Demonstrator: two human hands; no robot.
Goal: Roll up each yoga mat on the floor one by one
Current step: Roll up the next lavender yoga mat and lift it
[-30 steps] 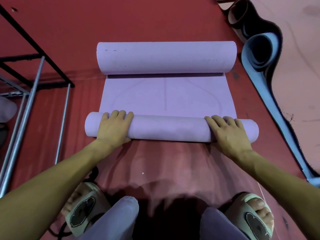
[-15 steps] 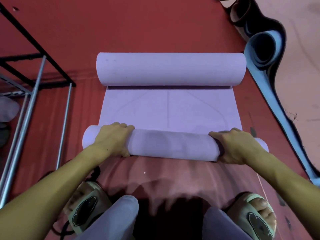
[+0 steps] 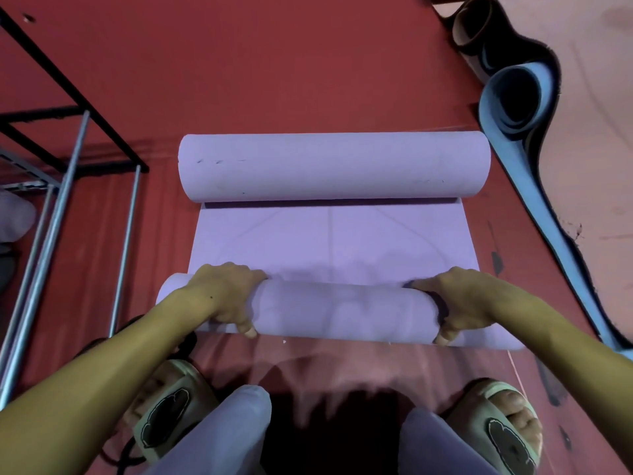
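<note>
A lilac yoga mat (image 3: 329,241) lies on the red floor, its far end curled into a thick roll (image 3: 334,166). Its near end is wound into a thinner roll (image 3: 342,311) just in front of my knees. My left hand (image 3: 222,296) grips the left part of that near roll, fingers curled over the top and thumb underneath. My right hand (image 3: 459,303) grips the right part the same way. A short flat stretch of mat lies between the two rolls.
A blue and black mat (image 3: 513,97), loosely rolled, stands at the upper right with its tail running down the right side. A brown roll (image 3: 474,20) sits behind it. A metal rack (image 3: 68,159) stands at the left. My sandalled feet (image 3: 164,409) are below.
Both hands went from lying flat on the near roll to curling round it, fingers over the top. The roll has grown thicker and the flat stretch shorter.
</note>
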